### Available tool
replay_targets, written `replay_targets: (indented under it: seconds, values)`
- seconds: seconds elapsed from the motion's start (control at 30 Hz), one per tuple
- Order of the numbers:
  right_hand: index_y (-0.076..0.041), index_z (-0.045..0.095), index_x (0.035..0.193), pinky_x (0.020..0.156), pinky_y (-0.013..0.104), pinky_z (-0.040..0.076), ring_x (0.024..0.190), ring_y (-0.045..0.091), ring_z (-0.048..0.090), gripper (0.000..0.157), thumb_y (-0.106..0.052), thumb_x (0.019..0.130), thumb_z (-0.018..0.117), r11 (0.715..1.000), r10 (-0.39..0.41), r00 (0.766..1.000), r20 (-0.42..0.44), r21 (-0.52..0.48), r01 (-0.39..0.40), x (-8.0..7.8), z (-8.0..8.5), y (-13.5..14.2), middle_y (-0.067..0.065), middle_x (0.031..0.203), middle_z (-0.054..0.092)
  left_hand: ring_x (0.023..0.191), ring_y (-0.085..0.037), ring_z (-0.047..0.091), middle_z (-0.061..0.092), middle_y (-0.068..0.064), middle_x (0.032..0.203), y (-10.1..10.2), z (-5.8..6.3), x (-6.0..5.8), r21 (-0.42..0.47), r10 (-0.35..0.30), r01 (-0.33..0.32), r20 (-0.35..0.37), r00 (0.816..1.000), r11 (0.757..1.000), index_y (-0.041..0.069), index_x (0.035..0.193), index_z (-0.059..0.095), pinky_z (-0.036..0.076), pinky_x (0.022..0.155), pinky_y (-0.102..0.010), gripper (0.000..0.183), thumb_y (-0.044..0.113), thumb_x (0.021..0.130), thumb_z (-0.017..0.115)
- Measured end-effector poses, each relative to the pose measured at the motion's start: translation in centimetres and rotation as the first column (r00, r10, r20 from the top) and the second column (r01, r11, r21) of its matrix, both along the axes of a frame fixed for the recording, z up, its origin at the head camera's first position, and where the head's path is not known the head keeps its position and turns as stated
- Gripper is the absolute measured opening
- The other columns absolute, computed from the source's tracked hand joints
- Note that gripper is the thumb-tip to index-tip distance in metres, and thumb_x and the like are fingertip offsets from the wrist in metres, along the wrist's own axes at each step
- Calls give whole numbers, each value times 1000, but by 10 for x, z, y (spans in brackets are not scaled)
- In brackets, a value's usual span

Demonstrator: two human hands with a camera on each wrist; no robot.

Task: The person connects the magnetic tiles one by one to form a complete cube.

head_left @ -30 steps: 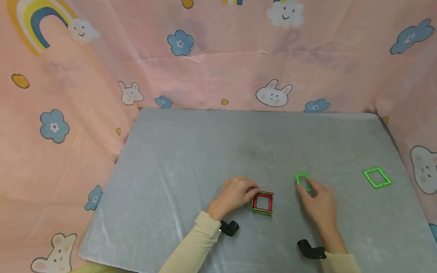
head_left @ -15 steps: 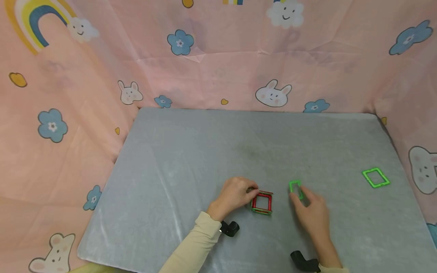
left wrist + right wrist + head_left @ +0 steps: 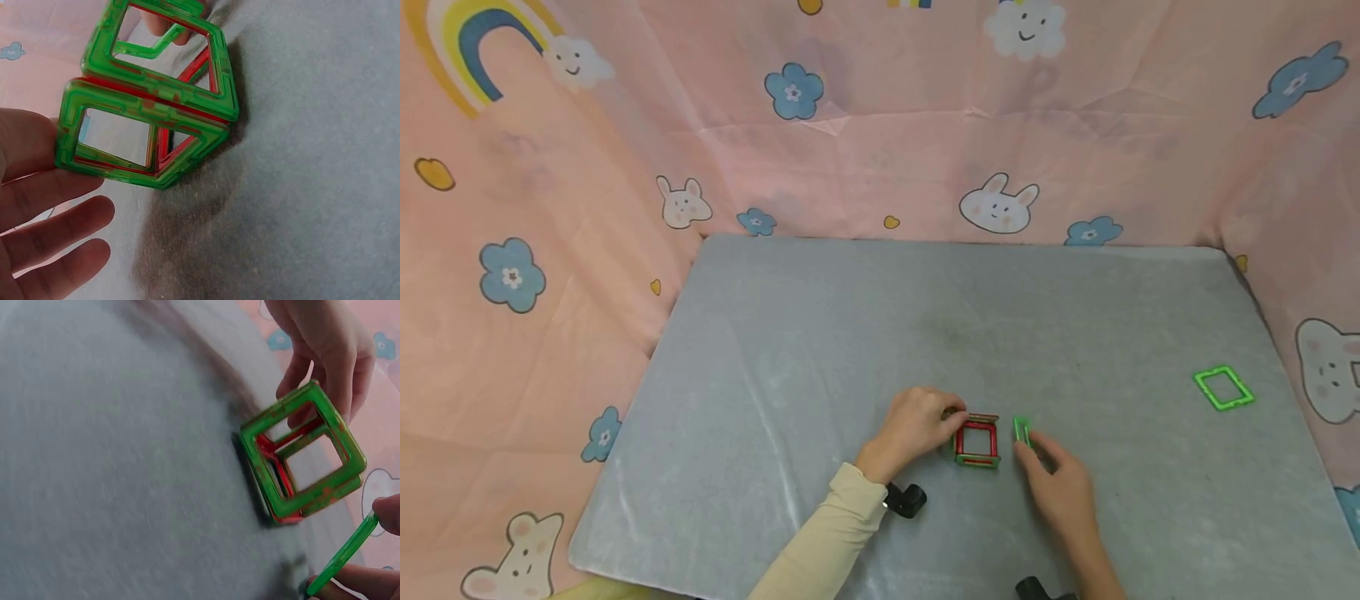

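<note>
A small open-sided box of red and green magnetic tiles (image 3: 977, 460) stands on the grey table. My left hand (image 3: 917, 425) holds it at its far left side; in the left wrist view the fingers (image 3: 69, 219) lie along the green edge of the box (image 3: 70, 128). Just right of the box, my right hand (image 3: 1063, 492) pinches a green square magnetic tile (image 3: 1021, 430) between thumb and fingers. In the right wrist view this tile (image 3: 344, 553) is seen nearly edge-on and tilted, apart from the box (image 3: 259, 469).
Another green square magnetic tile (image 3: 1207, 394) lies flat near the right side of the grey table (image 3: 820, 333). A pink cloth (image 3: 880, 142) with bunnies, flowers and clouds hangs behind and along both sides. Black wrist cameras (image 3: 907, 502) sit on the wrists.
My right hand has moved left and nearer with the green tile, which has turned from facing the head camera to nearly edge-on beside the box. The left hand stays at the box.
</note>
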State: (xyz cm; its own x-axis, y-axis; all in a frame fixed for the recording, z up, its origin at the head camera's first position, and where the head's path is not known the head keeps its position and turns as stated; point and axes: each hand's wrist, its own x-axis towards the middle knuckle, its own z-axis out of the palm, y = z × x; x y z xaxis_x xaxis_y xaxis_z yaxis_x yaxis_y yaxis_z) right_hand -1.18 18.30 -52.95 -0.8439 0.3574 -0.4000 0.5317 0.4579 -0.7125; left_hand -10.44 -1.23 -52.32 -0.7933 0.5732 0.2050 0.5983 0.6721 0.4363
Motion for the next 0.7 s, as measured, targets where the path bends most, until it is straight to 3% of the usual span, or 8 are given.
replay_targets:
  seconds: [0.17, 0.33, 0.7]
  values:
    - [-3, 55, 136, 103, 53, 34, 126, 35, 46, 54, -41, 96, 58, 998, -33, 999, 41, -46, 35, 1, 2, -7, 21, 131, 56, 64, -2, 61, 72, 10, 78, 1, 0, 0, -1, 3, -3, -11, 1000, 1000, 22, 87, 79, 41, 54, -15, 8, 24, 88, 72]
    - [-3, 53, 138, 106, 55, 32, 133, 36, 41, 57, -42, 97, 55, 995, -9, 998, 59, -97, 15, 1, 7, -14, 22, 139, 51, 62, -2, 61, 72, 10, 77, 2, -2, 0, 8, 8, -8, -32, 999, 1000, 22, 87, 79, 41, 53, -17, 8, 26, 88, 72]
    - [0, 51, 140, 106, 54, 34, 134, 38, 41, 55, -39, 101, 50, 986, 31, 999, 24, -166, -27, 2, 10, -20, 23, 140, 51, 58, -2, 61, 72, 9, 75, 3, -6, 0, 47, 16, -13, -54, 998, 999, 20, 85, 79, 42, 51, -16, 6, 23, 87, 73]
